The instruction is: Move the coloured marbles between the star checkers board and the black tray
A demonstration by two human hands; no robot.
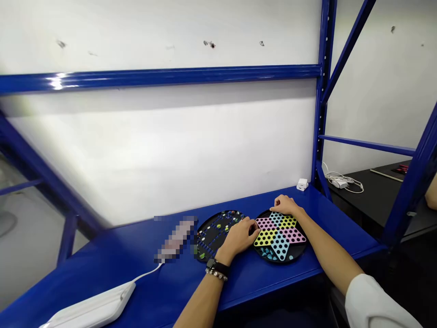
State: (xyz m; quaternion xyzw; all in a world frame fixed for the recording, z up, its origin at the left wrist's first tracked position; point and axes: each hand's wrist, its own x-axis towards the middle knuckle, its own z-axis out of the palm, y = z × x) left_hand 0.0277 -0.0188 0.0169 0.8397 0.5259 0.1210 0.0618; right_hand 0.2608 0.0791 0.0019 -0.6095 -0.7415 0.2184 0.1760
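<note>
A round black Chinese checkers board (280, 236) with a star of pink, yellow and blue dotted points lies on the blue shelf top (259, 278). Blue marbles sit in its lower rim. My right hand (285, 206) rests on the board's far edge, fingers curled down. My left hand (239, 238) lies between that board and a second dark round board (213, 234) with blue lines and scattered marbles, its fingertips at the star board's near rim. Nothing shows in either hand, though the curled fingers hide their palms.
A blurred, pixelated object (175, 239) lies left of the boards, with a white cable running to a white flat device (92, 307). A white plug (302, 184) stands at the back. Blue steel uprights (319, 100) frame the shelf. Right lies a black table (372, 196) with white cables.
</note>
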